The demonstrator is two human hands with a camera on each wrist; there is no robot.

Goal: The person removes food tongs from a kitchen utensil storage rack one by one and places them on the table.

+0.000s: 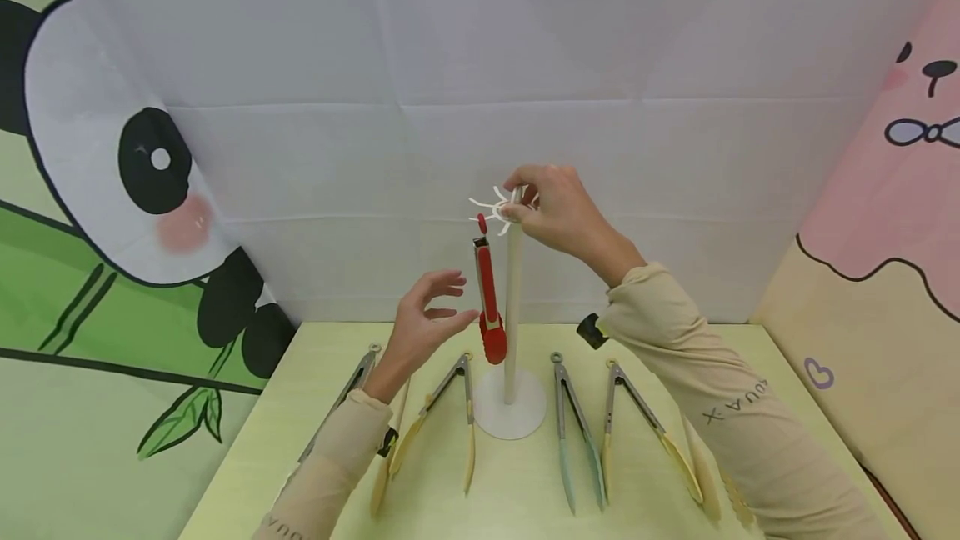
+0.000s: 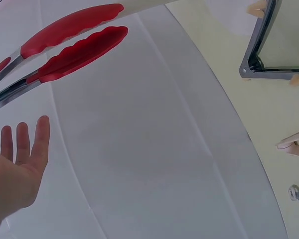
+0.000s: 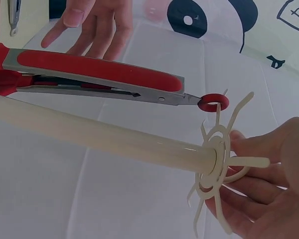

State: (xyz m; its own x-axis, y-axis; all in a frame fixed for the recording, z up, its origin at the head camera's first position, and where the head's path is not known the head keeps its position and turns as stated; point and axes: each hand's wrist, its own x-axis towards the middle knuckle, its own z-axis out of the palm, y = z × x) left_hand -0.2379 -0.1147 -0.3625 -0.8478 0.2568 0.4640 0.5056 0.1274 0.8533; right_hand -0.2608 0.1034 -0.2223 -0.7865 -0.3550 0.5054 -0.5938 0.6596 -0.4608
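A white utensil stand (image 1: 513,307) rises from a round base, with a ring of curved hooks at its top. Red tongs (image 1: 489,298) hang by their red pull ring (image 3: 213,102) from one hook, heads downward. My right hand (image 1: 558,211) grips the stand's top, thumb and fingers curled at the hook ring (image 3: 220,159). Left of the tongs is my left hand (image 1: 431,319), fingers spread and holding nothing. In the left wrist view this hand (image 2: 20,169) is apart from the red scalloped heads (image 2: 84,52).
On the pale table (image 1: 517,490), yellow-tipped tongs (image 1: 450,407) lie left of the base. Green-tipped tongs (image 1: 573,432) and another yellow pair (image 1: 645,415) lie right of it. Grey-handled tongs (image 1: 352,382) are partly behind the left forearm. A white cloth (image 1: 375,157) hangs behind.
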